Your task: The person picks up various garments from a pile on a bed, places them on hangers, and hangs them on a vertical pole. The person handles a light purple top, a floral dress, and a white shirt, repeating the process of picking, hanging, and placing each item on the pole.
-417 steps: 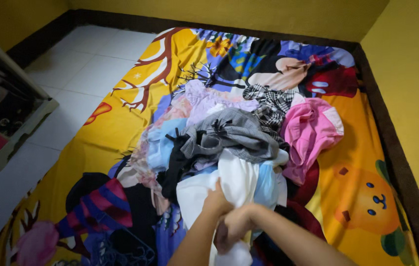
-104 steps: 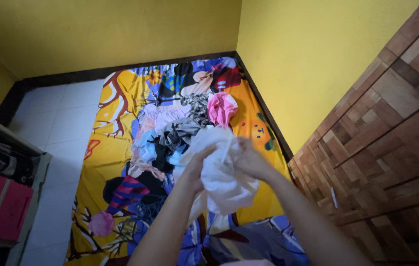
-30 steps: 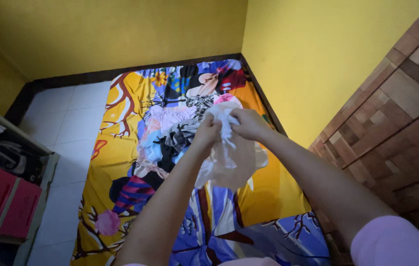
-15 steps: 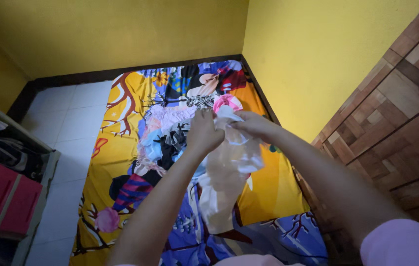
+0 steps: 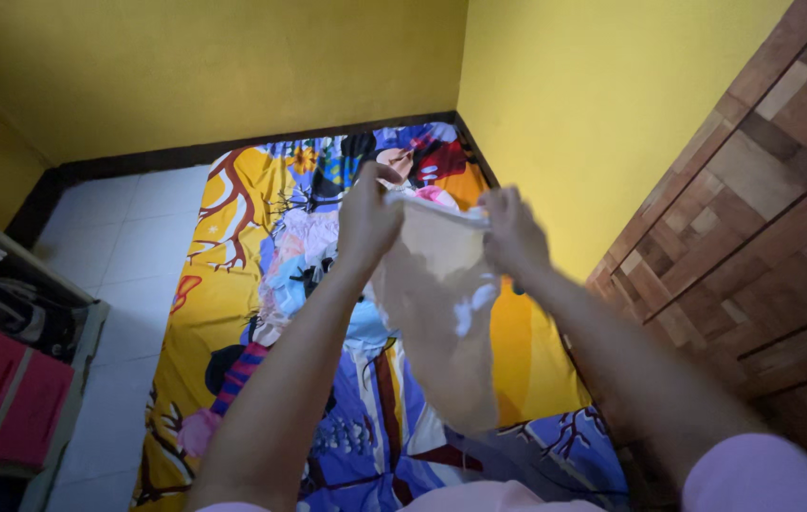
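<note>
Fingers of both hands pinched on a white garment (image 5: 441, 303).
Left hand (image 5: 367, 216), right hand (image 5: 513, 232) stretch its top edge; cloth hangs above patterned bedsheet (image 5: 223, 275), clothes pile (image 5: 294, 261).

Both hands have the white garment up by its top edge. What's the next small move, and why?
Probably draw the hands a little further apart to pull the top edge taut. The left hand and right hand pinch the white garment at its upper corners, and it hangs in the air over the patterned bedsheet, yet the cloth below looks bunched and creased, not flat.
</note>
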